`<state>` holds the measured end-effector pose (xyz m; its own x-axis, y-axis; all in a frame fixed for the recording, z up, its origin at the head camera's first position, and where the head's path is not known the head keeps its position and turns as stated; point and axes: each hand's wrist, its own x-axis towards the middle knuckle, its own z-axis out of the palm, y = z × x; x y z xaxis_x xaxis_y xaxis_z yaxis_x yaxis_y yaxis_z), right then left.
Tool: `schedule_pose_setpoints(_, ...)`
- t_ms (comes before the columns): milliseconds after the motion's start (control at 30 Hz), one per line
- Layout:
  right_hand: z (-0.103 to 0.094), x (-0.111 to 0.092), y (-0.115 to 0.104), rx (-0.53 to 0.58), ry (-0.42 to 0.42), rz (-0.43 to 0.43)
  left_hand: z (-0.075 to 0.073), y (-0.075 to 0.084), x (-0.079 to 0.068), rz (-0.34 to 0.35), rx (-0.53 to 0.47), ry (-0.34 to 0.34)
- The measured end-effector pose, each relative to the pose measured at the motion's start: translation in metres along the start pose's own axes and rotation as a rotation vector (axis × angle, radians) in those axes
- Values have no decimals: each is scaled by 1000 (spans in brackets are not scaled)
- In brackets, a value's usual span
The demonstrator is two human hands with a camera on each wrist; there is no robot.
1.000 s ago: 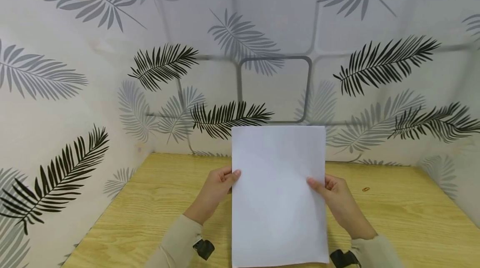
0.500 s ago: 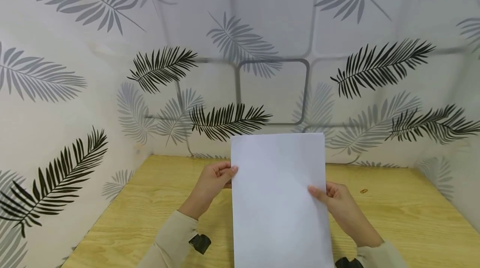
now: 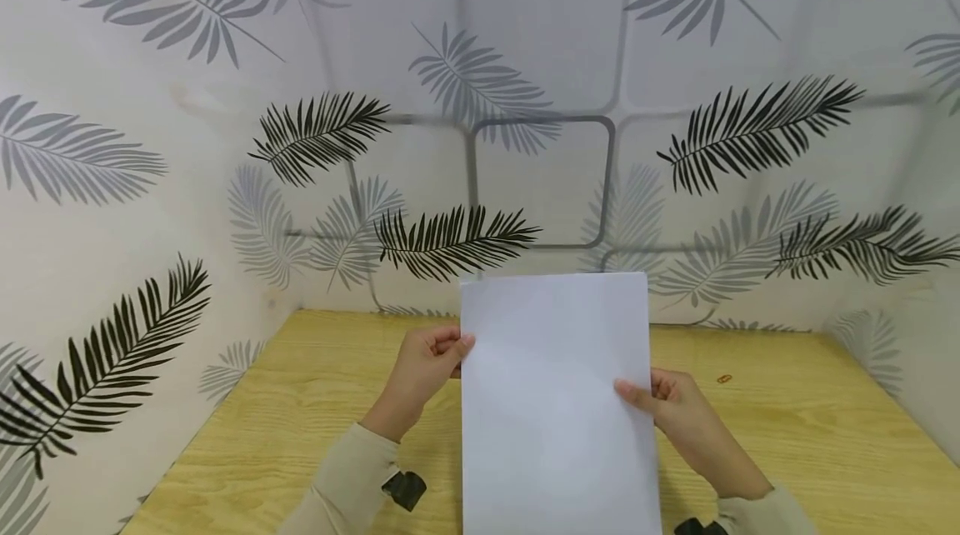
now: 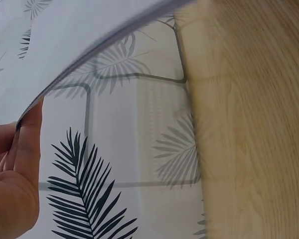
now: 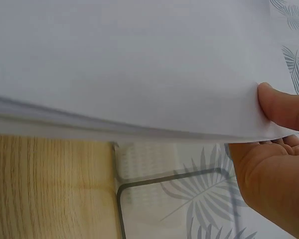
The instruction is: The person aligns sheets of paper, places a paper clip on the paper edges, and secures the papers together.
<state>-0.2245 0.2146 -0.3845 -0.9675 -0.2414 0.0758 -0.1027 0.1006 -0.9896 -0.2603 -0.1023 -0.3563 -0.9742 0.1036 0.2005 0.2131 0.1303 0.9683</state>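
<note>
A stack of white paper stands upright in front of me, blank on the side facing the head camera. My left hand pinches its left edge, thumb on the near face and fingers behind. On the opposite edge, somewhat lower, my right hand grips the sheets the same way. The right wrist view shows the thumb pressed on the face of the paper, with several layered sheets along the edge. In the left wrist view the paper bends in a curve away from the fingers. The stack's lower end runs out of the head view.
A small orange-brown paper clip lies on the wood-grain table, right of the paper. Behind the table rises a wall with a leaf pattern, and another patterned wall stands at the left.
Both hands still hold the stack. Its top edge has sunk lower in the head view, and the right hand sits a little lower than before. The head view has shifted slightly.
</note>
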Motion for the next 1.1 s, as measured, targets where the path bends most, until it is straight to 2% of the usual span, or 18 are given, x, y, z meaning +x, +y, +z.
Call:
schedule_pose_setpoints(267,-9,1,2,-39,-93,60,4,-2,-4,-18,-12,-7)
schedule_pose_setpoints(467,-15,3,4,-112,-107,100,6,-5,-6,-17,-34,-8)
schedule_pose_setpoints(733,-29,8,8,-104,-198,70,6,-10,-8,-34,-34,-16)
schedule_pose_setpoints(933,-45,11,9,-91,-221,68,5,-16,-9,-61,-41,-7)
schedule_pose_setpoints(1000,-52,11,9,-97,-219,53,5,-17,-9,-62,-48,-7)
schedule_pose_setpoints(1100,-62,11,9,-132,-170,26,5,-19,-9,-60,-58,-9)
